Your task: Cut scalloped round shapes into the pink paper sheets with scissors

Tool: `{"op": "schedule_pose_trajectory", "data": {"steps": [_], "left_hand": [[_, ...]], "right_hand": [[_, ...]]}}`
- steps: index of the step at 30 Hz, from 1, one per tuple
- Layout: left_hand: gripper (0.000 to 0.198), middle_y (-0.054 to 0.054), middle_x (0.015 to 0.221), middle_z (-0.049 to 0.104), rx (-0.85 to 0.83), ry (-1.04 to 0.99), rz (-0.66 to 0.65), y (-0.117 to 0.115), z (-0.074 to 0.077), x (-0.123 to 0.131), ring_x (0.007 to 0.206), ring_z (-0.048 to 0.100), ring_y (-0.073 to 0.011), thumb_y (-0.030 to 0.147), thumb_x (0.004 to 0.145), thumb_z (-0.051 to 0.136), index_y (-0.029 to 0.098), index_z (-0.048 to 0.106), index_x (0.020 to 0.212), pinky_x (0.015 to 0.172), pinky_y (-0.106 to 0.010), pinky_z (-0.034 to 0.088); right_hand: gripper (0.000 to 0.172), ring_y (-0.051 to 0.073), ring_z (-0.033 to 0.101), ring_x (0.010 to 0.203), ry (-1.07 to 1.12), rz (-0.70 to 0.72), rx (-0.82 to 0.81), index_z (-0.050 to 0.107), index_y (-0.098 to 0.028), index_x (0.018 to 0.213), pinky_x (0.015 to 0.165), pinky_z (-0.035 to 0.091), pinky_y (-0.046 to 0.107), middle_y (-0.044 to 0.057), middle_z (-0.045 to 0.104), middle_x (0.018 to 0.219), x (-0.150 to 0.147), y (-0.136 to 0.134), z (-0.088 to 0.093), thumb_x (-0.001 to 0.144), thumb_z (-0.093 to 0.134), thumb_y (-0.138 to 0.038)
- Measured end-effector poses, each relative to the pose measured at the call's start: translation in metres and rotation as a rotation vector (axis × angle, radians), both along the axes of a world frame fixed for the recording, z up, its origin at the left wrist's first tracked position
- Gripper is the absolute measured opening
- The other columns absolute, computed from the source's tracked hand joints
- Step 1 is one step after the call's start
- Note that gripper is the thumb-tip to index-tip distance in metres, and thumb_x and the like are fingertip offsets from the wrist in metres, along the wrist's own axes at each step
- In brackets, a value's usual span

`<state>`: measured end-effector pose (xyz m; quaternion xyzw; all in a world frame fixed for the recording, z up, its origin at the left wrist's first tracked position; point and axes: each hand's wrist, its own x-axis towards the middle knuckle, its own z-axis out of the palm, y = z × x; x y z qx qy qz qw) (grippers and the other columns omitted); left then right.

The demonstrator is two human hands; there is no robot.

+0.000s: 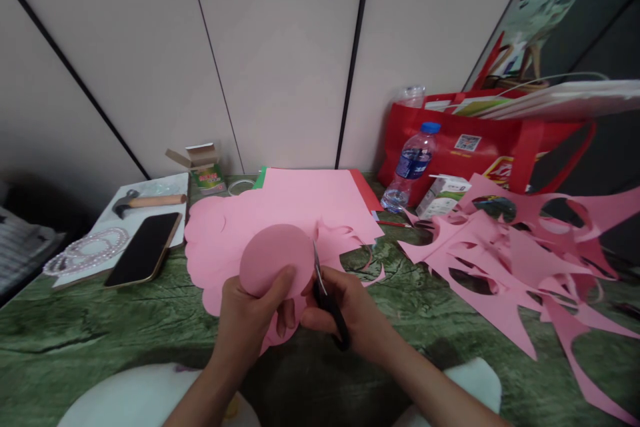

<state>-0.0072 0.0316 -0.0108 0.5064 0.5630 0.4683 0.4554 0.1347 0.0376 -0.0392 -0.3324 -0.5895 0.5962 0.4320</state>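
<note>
My left hand (255,313) pinches a round piece of pink paper (275,257), its thumb lying on the face of the disc. Black-handled scissors (330,310) are in my right hand (350,310), with the blades pointing up along the disc's right edge. Beneath both hands, pink paper circles (210,233) overlap in a spread pile. Behind it lies a stack of pink sheets (315,197), with green and red sheets showing at its sides. Thin curled pink offcuts (345,240) rest just beyond the scissors.
At right, pink paper scraps with cut-outs (500,260) heap up before a red bag (450,140), a plastic bottle (413,167) and a small carton (443,197). At left are a phone (145,250), a hammer (155,201), bead strings (90,250) and an opened box (207,173).
</note>
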Motion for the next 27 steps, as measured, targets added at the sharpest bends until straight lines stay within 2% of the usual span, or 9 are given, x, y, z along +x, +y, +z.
{"op": "schedule_pose_trajectory", "data": {"steps": [16, 27], "left_hand": [[0.049, -0.001, 0.028, 0.049, -0.026, -0.04, -0.02, 0.0009, -0.003, -0.0007, 0.026, 0.044, -0.0082, 0.038, 0.073, 0.06, 0.016, 0.05, 0.03, 0.034, -0.019, 0.039], [0.052, 0.0, 0.026, 0.046, -0.004, -0.01, 0.002, -0.0012, 0.0006, 0.0002, 0.026, 0.042, -0.0075, 0.036, 0.075, 0.059, 0.016, 0.048, 0.028, 0.036, -0.018, 0.039]], "right_hand": [[0.039, 0.008, 0.032, 0.05, 0.02, -0.005, 0.024, 0.046, -0.018, 0.065, 0.045, 0.028, 0.021, -0.006, 0.04, 0.054, -0.0021, -0.0015, 0.0025, 0.063, 0.071, -0.048], [0.039, 0.008, 0.033, 0.051, 0.074, 0.014, -0.006, 0.046, -0.017, 0.065, 0.046, 0.027, 0.021, -0.005, 0.042, 0.056, -0.0026, -0.0029, 0.0034, 0.064, 0.071, -0.046]]}}
